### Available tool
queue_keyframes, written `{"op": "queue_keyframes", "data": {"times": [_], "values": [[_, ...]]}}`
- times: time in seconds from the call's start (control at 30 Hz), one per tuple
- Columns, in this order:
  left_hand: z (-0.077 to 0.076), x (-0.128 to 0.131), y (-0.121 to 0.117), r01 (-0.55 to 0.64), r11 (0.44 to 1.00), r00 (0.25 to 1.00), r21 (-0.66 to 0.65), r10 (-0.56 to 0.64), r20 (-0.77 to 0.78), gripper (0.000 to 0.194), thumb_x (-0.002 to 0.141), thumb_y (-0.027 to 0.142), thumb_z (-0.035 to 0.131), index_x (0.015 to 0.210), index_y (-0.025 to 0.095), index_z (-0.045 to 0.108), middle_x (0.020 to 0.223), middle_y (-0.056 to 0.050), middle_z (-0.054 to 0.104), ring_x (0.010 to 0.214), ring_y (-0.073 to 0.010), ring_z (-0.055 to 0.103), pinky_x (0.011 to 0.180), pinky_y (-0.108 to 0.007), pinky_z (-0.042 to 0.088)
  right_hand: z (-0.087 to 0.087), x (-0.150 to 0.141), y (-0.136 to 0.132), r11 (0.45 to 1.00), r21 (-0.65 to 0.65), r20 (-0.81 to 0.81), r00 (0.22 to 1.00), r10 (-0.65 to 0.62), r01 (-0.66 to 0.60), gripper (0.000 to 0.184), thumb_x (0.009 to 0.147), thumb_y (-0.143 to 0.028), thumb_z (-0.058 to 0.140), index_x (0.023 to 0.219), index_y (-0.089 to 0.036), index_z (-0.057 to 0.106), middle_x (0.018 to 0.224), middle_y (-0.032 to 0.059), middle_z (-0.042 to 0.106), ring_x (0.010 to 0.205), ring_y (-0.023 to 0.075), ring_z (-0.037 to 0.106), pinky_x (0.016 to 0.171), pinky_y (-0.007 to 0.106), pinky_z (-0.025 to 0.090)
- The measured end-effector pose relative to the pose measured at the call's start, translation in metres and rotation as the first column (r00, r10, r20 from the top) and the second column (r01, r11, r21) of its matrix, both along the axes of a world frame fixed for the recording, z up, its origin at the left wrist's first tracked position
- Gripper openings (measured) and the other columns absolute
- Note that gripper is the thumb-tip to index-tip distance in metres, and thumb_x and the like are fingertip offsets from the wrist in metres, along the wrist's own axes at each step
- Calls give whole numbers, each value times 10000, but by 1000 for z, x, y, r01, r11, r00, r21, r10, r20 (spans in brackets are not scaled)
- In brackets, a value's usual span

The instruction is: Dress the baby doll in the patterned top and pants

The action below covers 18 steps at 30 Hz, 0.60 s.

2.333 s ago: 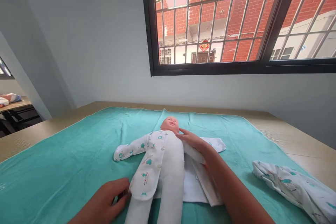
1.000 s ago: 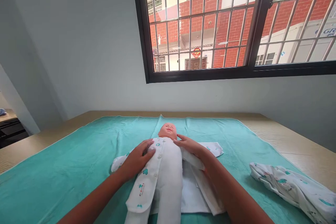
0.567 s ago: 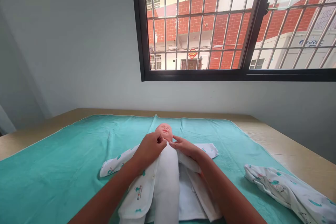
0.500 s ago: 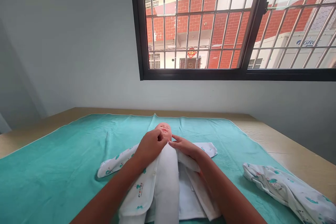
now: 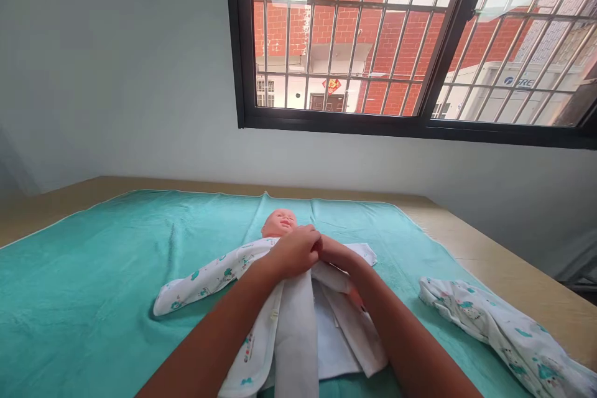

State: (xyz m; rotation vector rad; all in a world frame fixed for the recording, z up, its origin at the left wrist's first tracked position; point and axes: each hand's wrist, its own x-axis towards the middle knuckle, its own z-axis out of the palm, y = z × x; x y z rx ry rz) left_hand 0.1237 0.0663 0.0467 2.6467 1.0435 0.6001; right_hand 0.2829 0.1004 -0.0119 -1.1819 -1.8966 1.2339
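A smooth-headed doll in a printed fabric shirt lies on a rumpled green cloth; the left hand, fingers curled, covers the right hand at its chest; 2 grips unclear; wood-grain table, barred window beyond.

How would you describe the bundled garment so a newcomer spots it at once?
Start with the teal cloth on the wooden table. On its right side lies the bundled garment, white with green prints. Unlike the similarly printed jacket on the doll, it lies bunched up alone.
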Motion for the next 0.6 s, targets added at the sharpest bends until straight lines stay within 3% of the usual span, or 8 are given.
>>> {"op": "queue_keyframes", "data": {"times": [0.1,0.2,0.3,0.37,0.43,0.53,0.6], "values": [[-5,-1,-3,77,993,995,88,-70,-77,159,823,220,543,953,227,635,1025,-21,640,919,-190,589,760,-287,451,4,26,1,992,-124,57,998,41,-33,192,744,-301,623,862,-152,656,793,24,662,659,146,582,577,255,457],[-1,-4,-11,153,980,974,127,-127,-189,323,830,337,615,1148,285,591,1113,-15,632,984,-216,592,809,-325,455,13,55,-7,949,-308,110,988,105,-66,301,786,-427,611,916,-161,661,853,49,667,625,135,612,553,249,480],[4,1,-29,125,968,954,216,-58,-295,503,800,392,684,1263,286,517,1164,-52,618,1045,-257,579,843,-368,453,25,72,-20,914,-399,59,993,106,-74,398,783,-508,638,981,-163,660,857,51,664,648,137,626,572,247,490],[5,9,-45,76,954,950,289,18,-310,631,751,399,741,1302,248,475,1247,-97,578,1088,-291,557,849,-395,455,32,76,-30,926,-374,-42,998,36,-49,410,752,-487,692,1004,-166,655,790,20,645,617,114,598,556,221,462],[5,17,-57,71,938,959,339,29,-281,627,751,386,742,1291,220,471,1304,-119,541,1103,-298,546,845,-404,455,36,75,-38,947,-321,-134,990,-52,6,411,740,-447,715,1039,-174,646,727,-8,619,578,93,560,536,204,428],[3,28,-63,119,929,972,349,-39,-230,348,852,321,629,1172,224,533,1222,-86,594,1046,-255,579,802,-369,455,28,69,-48,974,-196,-114,984,-135,111,376,761,-387,671,1083,-196,634,748,-2,643,602,112,571,555,225,428],[0,30,-59,132,936,972,325,-59,-227,226,890,314,576,1095,220,557,1108,-68,642,961,-234,611,759,-350,453,12,65,-54,972,-19,-11,972,-234,234,292,766,-342,618,1015,-191,647,786,16,666,677,150,603,600,254,443]]}}
